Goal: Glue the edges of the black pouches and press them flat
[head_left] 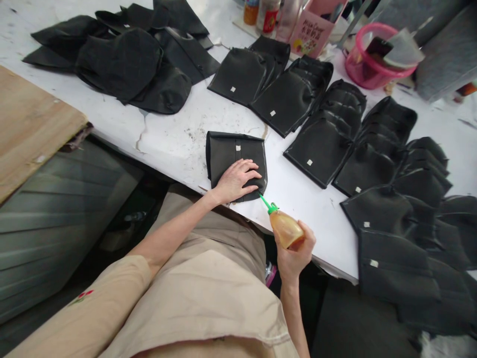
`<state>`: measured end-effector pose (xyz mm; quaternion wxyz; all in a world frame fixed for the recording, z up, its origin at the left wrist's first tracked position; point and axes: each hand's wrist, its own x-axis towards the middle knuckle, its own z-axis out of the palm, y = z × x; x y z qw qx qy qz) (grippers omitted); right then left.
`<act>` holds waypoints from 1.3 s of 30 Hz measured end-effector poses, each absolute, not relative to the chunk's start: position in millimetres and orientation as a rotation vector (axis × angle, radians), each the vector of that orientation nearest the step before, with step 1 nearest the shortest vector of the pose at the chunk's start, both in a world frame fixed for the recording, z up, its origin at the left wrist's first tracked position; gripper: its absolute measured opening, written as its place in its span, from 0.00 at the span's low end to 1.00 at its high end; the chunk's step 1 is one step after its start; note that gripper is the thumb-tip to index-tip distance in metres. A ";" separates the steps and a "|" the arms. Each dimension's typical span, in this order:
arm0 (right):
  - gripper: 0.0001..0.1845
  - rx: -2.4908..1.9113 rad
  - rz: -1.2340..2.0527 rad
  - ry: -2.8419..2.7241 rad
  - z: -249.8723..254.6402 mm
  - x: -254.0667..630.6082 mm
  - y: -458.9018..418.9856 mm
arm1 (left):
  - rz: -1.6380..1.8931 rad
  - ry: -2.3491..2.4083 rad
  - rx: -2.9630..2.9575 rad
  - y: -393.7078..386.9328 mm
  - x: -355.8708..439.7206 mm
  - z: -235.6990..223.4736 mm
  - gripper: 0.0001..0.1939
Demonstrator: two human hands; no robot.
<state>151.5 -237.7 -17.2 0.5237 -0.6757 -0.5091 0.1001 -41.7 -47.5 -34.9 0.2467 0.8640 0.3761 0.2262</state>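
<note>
White table (179, 144): it has small dark specks and runs across the view.
Pile (119, 62): floppy black pieces, heaped at the far left, well apart from both hands.
Row of black stacks (318, 149): it fills the right side of the table, bending from the back to the near edge. Many have a little pale square on top.
Back of the table: a pink box (307, 32) with things in it, a jar (269, 20) with a red label, and a round pink basket (354, 64) with odds and ends.
Wooden board (33, 129): at the left, near the table.
Black pouch (219, 171): flat on the table, by the near edge, with a pale tag (238, 148). The left hand (237, 179) hides part of it.
Left hand: palm down on the pouch, fingers out and a bit spread, not curled around anything. Its arm comes in low from the left.
Right hand (298, 251): fingers wrapped around a squeeze bottle (285, 226) of yellow-brown stuff, held slanted.
Green tip (265, 201): points at the pouch's lower right corner, near the left thumb. I can't tell if it touches.
</note>
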 end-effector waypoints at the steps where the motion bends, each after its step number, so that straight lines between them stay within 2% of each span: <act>1: 0.31 -1.619 0.240 -1.226 -17.1 151.4 -238.6 | 0.612 1.027 2.357 -47.5 -41.8 -34.8 0.14; 24: 0.32 -1.672 0.234 -1.179 -15.6 147.4 -240.9 | 0.617 1.044 2.355 -47.8 -40.5 -33.6 0.14; 39: 0.32 -1.630 0.340 -1.191 -18.2 141.9 -238.3 | 0.624 1.198 2.307 -49.7 -22.5 -31.0 0.14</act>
